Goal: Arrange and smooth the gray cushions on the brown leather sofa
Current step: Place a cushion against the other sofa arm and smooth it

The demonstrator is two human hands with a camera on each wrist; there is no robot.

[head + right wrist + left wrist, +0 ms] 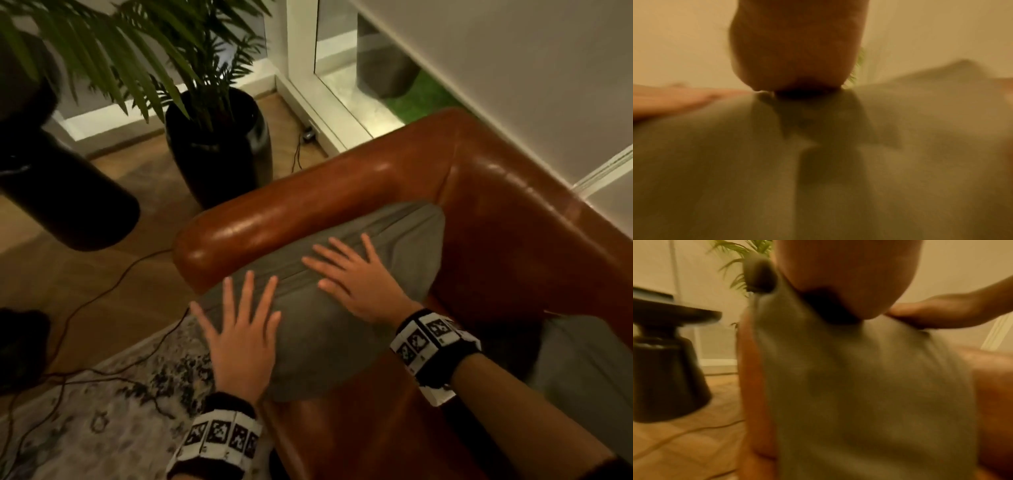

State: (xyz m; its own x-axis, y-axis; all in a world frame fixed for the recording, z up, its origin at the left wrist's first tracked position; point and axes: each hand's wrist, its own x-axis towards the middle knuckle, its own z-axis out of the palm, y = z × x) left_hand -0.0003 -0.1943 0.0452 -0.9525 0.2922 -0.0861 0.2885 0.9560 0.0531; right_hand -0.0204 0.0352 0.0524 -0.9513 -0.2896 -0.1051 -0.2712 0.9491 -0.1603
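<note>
On the far left of the head view, dark round side table [65,192] stands on wood floor [150,192], blurred. Black cable [102,298] runs across floor onto patterned rug [102,404]. Right of table, palm plant [137,44] in glossy black pot [219,150], just beside sofa arm.

Brown leather sofa [496,212] fills centre and right; its rolled armrest [274,219] runs along the left edge of the seat. Gray cushion [325,329] lies in the sofa corner, leaning against the armrest, lower edge on the seat. A seam or fold crosses its top.

Left hand [245,339] flat on the cushion's left part, near the armrest side, fingers straight and spread apart, palm down, nothing gripped. Wrist wears a black-and-white marker band [222,438].

Right hand [359,284] flat on the cushion's upper middle, fingers straight and fanned apart, fingertips over the seam. Same kind of marker band on its wrist. Hands are near each other, not touching.

Second gray cushion [582,359] lies on the seat at far right, partly cut off by the frame edge, apart from the first one.

Behind sofa: white wall [513,68], white door frame [301,51], strip of green [424,99] beyond glass.

Left wrist view: blurred, cushion [859,386] below the palm, other hand [941,316] resting on its top edge. Right wrist view: blurred gray fabric [838,178], palm pressing it, fingers not visible there.
</note>
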